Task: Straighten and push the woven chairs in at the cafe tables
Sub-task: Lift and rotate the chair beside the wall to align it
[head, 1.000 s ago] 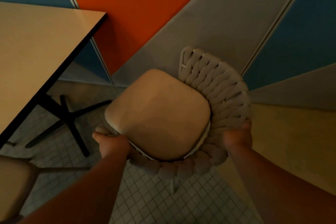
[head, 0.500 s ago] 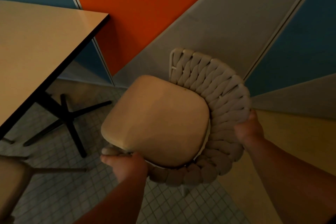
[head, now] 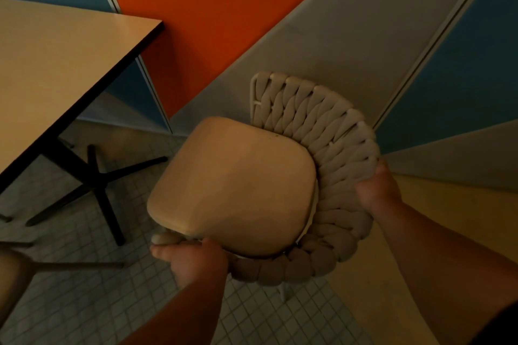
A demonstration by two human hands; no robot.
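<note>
A woven chair (head: pixel 322 131) with a thick grey braided backrest and a tan seat cushion (head: pixel 235 187) stands below me, seen from above. My left hand (head: pixel 193 260) grips the near left end of the woven rim. My right hand (head: pixel 375 187) grips the rim on the right side of the backrest. The seat's open front faces left towards the cafe table (head: pixel 56 70), which has a light top with a dark edge. The chair stands apart from the table, to its right.
The table's black cross-shaped base (head: pixel 95 179) rests on the small-tiled floor. Part of a second chair (head: pixel 11 272) shows at the lower left edge. A wall of orange, grey and blue panels (head: pixel 224 8) runs close behind the chair.
The chair has turned, its seat front swinging towards the table. My left hand has slid rightwards along the rim and my right hand has moved up the backrest's right side.
</note>
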